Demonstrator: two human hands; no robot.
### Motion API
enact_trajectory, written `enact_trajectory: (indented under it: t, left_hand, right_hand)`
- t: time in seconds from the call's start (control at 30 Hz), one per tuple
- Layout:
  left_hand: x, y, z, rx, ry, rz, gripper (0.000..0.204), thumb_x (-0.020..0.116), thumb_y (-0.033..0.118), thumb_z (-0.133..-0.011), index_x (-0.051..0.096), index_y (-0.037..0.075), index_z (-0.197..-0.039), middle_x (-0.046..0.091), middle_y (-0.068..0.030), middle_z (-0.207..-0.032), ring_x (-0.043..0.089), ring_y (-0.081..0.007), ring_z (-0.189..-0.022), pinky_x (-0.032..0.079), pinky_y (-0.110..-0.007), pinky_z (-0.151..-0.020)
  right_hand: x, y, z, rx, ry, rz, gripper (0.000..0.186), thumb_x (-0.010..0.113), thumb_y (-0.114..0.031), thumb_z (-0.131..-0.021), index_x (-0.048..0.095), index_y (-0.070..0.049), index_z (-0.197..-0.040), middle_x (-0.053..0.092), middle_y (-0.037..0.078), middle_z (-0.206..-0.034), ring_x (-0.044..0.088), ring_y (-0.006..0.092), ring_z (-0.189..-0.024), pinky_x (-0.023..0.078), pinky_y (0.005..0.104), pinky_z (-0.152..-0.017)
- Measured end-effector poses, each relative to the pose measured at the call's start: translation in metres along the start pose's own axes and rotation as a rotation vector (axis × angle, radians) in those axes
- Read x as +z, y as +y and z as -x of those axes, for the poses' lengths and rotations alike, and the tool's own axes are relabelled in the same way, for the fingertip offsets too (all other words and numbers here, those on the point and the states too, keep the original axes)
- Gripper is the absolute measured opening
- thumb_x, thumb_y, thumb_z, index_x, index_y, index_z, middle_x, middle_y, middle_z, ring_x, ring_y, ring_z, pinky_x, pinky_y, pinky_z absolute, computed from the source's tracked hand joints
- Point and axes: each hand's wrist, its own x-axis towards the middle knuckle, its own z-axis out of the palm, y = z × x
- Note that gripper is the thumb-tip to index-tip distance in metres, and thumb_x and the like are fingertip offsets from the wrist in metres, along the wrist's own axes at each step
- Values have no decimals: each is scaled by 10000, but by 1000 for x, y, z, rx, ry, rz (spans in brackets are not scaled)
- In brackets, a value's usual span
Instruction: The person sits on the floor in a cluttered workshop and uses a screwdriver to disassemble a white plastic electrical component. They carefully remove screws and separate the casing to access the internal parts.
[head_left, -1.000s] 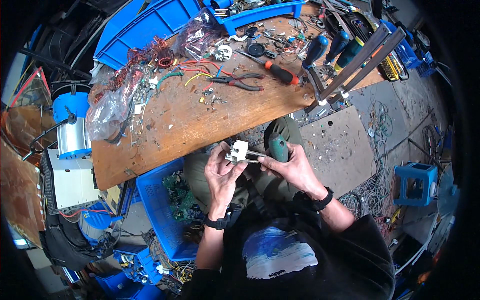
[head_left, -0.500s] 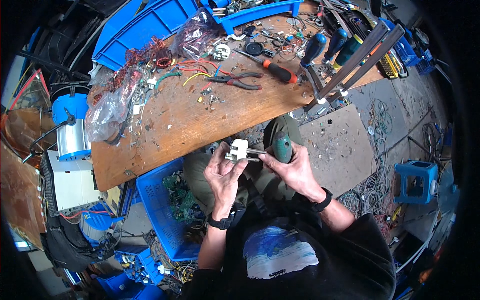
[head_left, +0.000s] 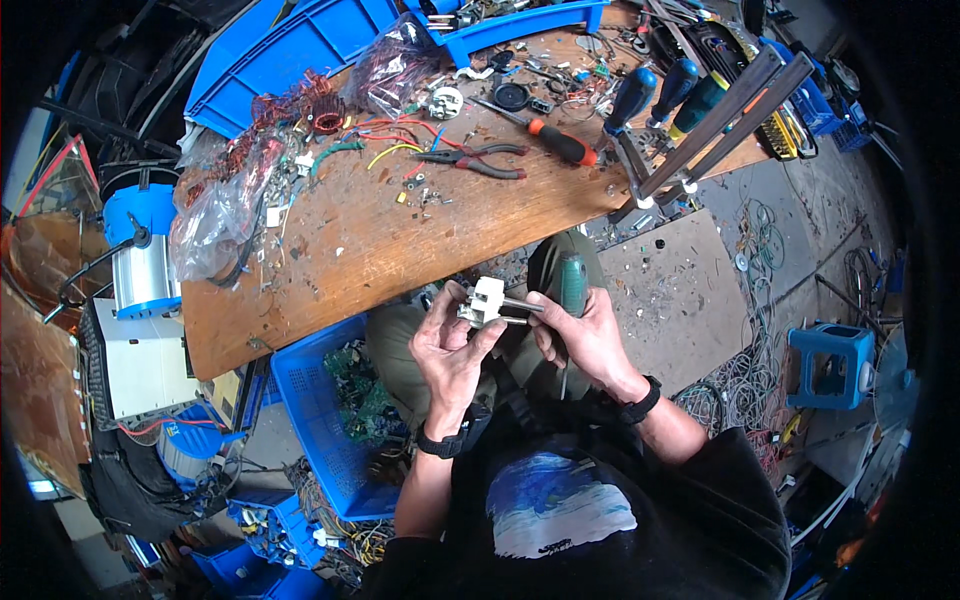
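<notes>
Above my lap, my left hand (head_left: 447, 355) is closed around a white plastic plug part (head_left: 488, 296), gripping it between thumb and fingers. Two metal pins (head_left: 518, 306) stick out of it to the right. My right hand (head_left: 598, 345) holds a screwdriver (head_left: 573, 284) with a green handle pointing up, its thin shaft showing below the palm. The thumb and forefinger of that hand also reach the end of a pin. Whether the plug part has a screw in it is too small to tell.
Ahead is a wooden bench (head_left: 400, 250) with pliers (head_left: 472, 160), an orange-black screwdriver (head_left: 562, 142), copper coils (head_left: 326, 118) and small scraps. A metal stand (head_left: 705, 130) rises at its right. A blue crate (head_left: 315, 420) of circuit boards is beside my left leg; a blue stool (head_left: 832, 365) stands right.
The green screwdriver has tipped more upright in my right hand, and its shaft now shows below. The plug part has shifted slightly right and turned a little in my left hand.
</notes>
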Motion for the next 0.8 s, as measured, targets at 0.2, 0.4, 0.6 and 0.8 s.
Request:
enact_trajectory:
  t: [0.2,0.4,0.6,0.8]
  left_hand:
    - [-7,-5,2,-12,7,-16,631,874,95,-794,575,-61,-1327,655,-69,-1192,635,-157,-1084,522,-324,-981]
    - [-6,1,2,-21,-13,-20,658,888,73,-771,567,-63,-1329,654,-72,-1182,637,-163,-1085,528,-324,-977]
    - [-6,-3,7,55,-43,-109,663,890,-8,-732,562,-46,-1307,657,-88,-1176,647,-181,-1072,538,-332,-955]
    - [-2,4,5,238,-121,-252,612,834,-92,-753,514,9,-1264,554,-106,-1230,658,-233,-1093,579,-365,-935]
  right_hand:
    - [3,7,-1,-136,41,96,233,722,-198,-959,670,-19,-819,650,13,-647,569,67,-508,422,216,-445]
    - [-2,15,-5,-237,0,111,211,708,-202,-967,677,-14,-876,658,32,-663,562,72,-505,421,221,-441]
    - [-15,7,-7,38,-95,-12,208,674,-214,-986,666,-12,-938,662,36,-667,558,80,-488,408,223,-420]
    - [-20,6,-3,-64,-19,40,199,689,-209,-978,681,-10,-969,664,31,-702,547,60,-521,411,213,-445]
